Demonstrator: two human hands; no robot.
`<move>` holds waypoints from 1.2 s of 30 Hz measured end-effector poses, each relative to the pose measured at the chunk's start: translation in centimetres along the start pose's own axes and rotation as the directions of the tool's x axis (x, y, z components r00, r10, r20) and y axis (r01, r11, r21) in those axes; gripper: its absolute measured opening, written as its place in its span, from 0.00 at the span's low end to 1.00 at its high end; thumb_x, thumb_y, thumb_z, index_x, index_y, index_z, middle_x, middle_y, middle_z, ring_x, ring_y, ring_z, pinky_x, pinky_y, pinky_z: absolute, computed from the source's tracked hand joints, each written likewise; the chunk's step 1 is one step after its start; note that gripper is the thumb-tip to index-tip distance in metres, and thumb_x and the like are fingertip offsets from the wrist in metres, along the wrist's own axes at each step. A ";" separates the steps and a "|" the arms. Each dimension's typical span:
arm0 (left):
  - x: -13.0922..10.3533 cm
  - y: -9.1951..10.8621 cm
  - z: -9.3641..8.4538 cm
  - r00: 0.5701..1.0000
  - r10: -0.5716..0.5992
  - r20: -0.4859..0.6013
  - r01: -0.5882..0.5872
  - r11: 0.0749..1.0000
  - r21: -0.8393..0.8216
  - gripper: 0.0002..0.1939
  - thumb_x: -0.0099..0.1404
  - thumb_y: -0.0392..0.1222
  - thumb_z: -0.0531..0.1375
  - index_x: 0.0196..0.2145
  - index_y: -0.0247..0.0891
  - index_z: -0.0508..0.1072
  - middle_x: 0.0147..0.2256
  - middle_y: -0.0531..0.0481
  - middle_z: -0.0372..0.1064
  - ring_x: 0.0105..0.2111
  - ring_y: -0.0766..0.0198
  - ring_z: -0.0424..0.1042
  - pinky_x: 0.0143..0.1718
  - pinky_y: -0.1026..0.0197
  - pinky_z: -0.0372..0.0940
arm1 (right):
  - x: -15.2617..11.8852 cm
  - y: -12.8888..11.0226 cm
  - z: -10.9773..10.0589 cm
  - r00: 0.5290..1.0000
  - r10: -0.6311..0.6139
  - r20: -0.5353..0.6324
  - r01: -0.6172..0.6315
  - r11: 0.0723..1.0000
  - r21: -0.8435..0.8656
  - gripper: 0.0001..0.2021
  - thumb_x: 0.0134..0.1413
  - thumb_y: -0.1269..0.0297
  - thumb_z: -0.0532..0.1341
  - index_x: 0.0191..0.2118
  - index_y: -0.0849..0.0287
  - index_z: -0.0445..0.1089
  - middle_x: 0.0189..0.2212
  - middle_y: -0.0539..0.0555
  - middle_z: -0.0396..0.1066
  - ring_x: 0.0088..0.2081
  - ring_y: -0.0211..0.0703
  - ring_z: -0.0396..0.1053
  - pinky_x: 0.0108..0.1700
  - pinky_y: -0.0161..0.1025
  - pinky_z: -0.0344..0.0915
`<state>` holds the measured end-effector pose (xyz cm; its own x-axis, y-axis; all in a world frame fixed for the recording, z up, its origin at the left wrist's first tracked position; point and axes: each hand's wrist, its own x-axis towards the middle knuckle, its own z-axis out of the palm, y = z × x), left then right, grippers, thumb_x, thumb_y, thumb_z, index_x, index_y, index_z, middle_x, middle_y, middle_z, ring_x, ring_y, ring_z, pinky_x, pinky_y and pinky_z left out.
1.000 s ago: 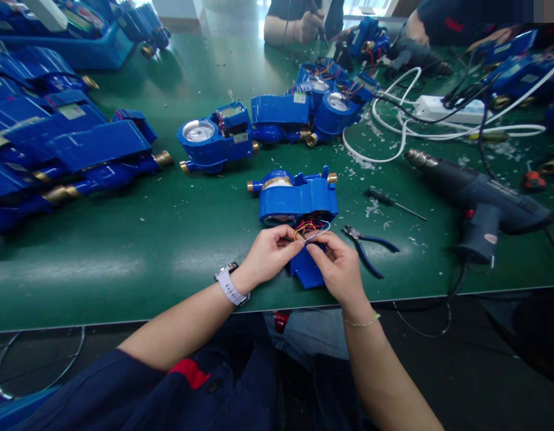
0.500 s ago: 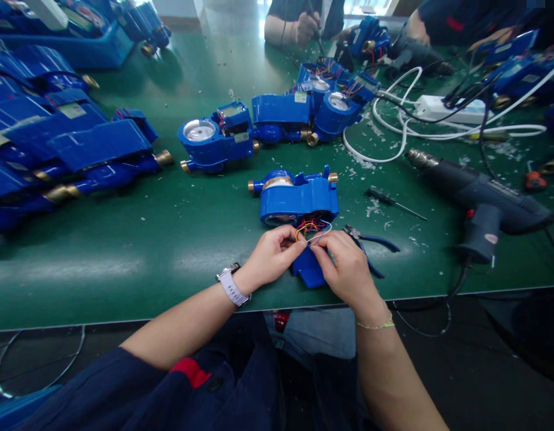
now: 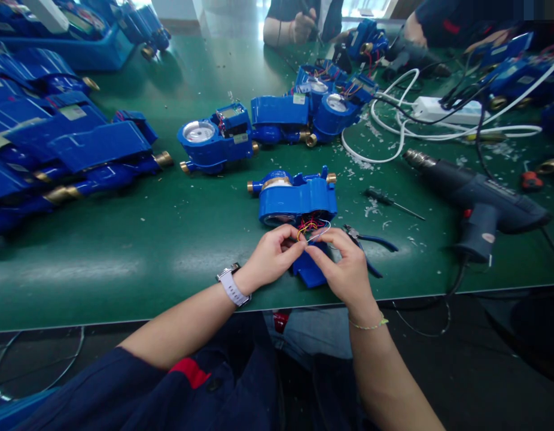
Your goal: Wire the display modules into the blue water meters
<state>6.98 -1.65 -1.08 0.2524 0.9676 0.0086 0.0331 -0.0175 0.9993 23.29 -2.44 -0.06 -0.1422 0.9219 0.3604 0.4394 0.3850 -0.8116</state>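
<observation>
A blue meter (image 3: 297, 200) with brass ends lies on the green table, its open side towards me. Thin red, yellow and white wires (image 3: 311, 225) come out of it. My left hand (image 3: 277, 254) pinches the wires between thumb and forefinger. Close beside it, my right hand (image 3: 344, 263) has thumb and fingertips together on the white wire, almost touching the left fingertips. Under both hands lies a blue cover (image 3: 309, 269), partly hidden. The exact wire ends between the fingers are too small to make out.
Blue-handled cutters (image 3: 378, 241) and a screwdriver (image 3: 393, 203) lie to the right, then a heat gun (image 3: 487, 197). Behind are more blue meters (image 3: 214, 137), a white power strip (image 3: 451, 109) and its cable. Several meters (image 3: 93, 143) fill the left. Other people's hands (image 3: 304, 25) are across the table.
My right hand has shifted slightly left, its thumb now nearer the left fingertips. My left hand stays almost in place on the wires.
</observation>
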 end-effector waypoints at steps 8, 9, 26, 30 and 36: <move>0.0 0.2 0.0 0.996 0.084 0.016 -0.086 0.989 0.120 0.07 0.65 0.41 0.56 0.31 0.35 0.67 0.30 0.51 0.63 0.30 0.67 0.63 0.32 0.64 0.60 | -0.3 0.6 1.4 0.974 0.213 -0.079 -0.181 0.937 0.298 0.07 0.55 0.63 0.63 0.28 0.57 0.71 0.31 0.52 0.72 0.35 0.40 0.69 0.39 0.39 0.66; 0.0 0.2 0.0 0.996 0.088 0.019 -0.090 0.987 0.131 0.07 0.65 0.41 0.56 0.31 0.36 0.67 0.30 0.51 0.63 0.30 0.66 0.63 0.32 0.64 0.60 | -0.3 0.8 1.5 0.957 0.274 -0.089 -0.228 0.908 0.352 0.07 0.54 0.61 0.64 0.28 0.58 0.71 0.31 0.52 0.72 0.34 0.40 0.69 0.38 0.38 0.67; 0.3 0.2 -0.2 0.997 0.072 0.002 -0.072 0.994 0.078 0.09 0.62 0.43 0.60 0.29 0.35 0.69 0.29 0.51 0.66 0.31 0.65 0.63 0.32 0.64 0.59 | -0.4 1.2 1.1 0.983 0.180 0.033 -0.175 0.878 0.446 0.04 0.53 0.68 0.64 0.35 0.53 0.76 0.39 0.51 0.74 0.44 0.42 0.71 0.50 0.43 0.67; 0.3 0.2 -0.2 0.998 0.058 0.007 -0.059 0.996 0.073 0.09 0.62 0.44 0.61 0.29 0.35 0.69 0.28 0.51 0.65 0.30 0.66 0.63 0.31 0.64 0.58 | -0.4 1.1 1.1 0.982 0.189 0.008 -0.176 0.897 0.405 0.02 0.54 0.67 0.64 0.32 0.55 0.75 0.37 0.52 0.74 0.41 0.41 0.72 0.45 0.41 0.68; 0.3 0.2 -0.3 0.998 0.057 0.015 -0.058 0.994 0.090 0.10 0.62 0.44 0.60 0.29 0.34 0.69 0.28 0.52 0.63 0.29 0.66 0.61 0.31 0.64 0.57 | -0.6 1.4 0.5 0.996 0.090 0.015 -0.091 0.971 0.221 0.03 0.56 0.68 0.63 0.31 0.57 0.71 0.37 0.53 0.72 0.43 0.42 0.71 0.44 0.40 0.67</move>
<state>6.74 -1.28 -0.82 0.2687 0.9610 0.0652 0.1054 -0.0966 0.9897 23.57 -2.39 -1.60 -0.1157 0.9532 0.2792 0.2440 0.2997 -0.9223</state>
